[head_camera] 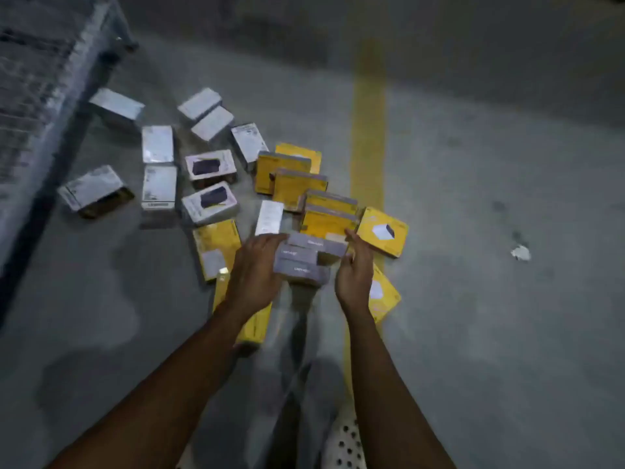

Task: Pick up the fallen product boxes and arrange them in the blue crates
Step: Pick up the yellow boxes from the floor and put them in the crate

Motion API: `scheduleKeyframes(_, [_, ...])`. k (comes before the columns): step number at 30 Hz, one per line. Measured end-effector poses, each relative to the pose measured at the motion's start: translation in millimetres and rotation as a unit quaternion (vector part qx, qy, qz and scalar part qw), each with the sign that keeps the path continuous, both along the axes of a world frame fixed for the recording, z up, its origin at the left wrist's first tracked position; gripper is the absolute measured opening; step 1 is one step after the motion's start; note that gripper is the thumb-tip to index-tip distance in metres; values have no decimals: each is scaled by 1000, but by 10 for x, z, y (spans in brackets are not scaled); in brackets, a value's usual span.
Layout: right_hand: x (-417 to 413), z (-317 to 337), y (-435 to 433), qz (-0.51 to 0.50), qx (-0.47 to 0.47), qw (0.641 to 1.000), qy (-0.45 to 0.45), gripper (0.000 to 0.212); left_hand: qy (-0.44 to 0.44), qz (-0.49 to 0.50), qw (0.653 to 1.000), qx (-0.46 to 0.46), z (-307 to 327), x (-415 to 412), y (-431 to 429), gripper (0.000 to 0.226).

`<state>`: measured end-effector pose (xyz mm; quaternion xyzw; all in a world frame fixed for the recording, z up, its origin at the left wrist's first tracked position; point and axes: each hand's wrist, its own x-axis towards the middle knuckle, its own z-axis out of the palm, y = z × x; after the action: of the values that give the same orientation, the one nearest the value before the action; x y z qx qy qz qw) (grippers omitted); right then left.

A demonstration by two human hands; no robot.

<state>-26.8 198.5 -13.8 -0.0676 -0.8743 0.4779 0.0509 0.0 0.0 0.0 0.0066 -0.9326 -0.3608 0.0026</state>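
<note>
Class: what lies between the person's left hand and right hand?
A small stack of grey boxes lies between the left hand and right hand, seen in the head view.

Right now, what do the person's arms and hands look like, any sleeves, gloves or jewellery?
The left hand and right hand are ungloved, the arms behind them bare with no sleeve in view; no watch or bracelet shows at either wrist. Blur hides any rings.
</note>
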Motion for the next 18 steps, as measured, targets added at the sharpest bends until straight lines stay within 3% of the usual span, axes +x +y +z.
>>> scheduleKeyframes(3, [-75, -541, 99, 40, 52, 997, 31, 74, 48, -63, 991, -109, -586, -198, -101, 68])
scheduleKeyframes(6, [-113, -956, 151, 79, 98, 991, 44, 76, 26, -100, 989, -103, -870, -382, -208, 83])
scheduleKeyframes(10, [-219, -1110, 139, 64, 97, 993, 35, 71, 7, -123, 982, -146, -829, -437, -180, 77])
scheduleKeyframes(13, [-329, -1012, 142, 65, 120, 991, -11, 60, -35, -82, 992, -94, -852, -432, -246, 60])
scheduleKeyframes(16, [-316, -930, 192, 97, 148, 983, -52, 49, -61, -22, 997, 46, -807, -420, -306, 51])
scheduleKeyframes(18, [-307, -897, 225, 66, 124, 989, -55, 44, -81, 33, 983, 161, -722, -426, -338, 54])
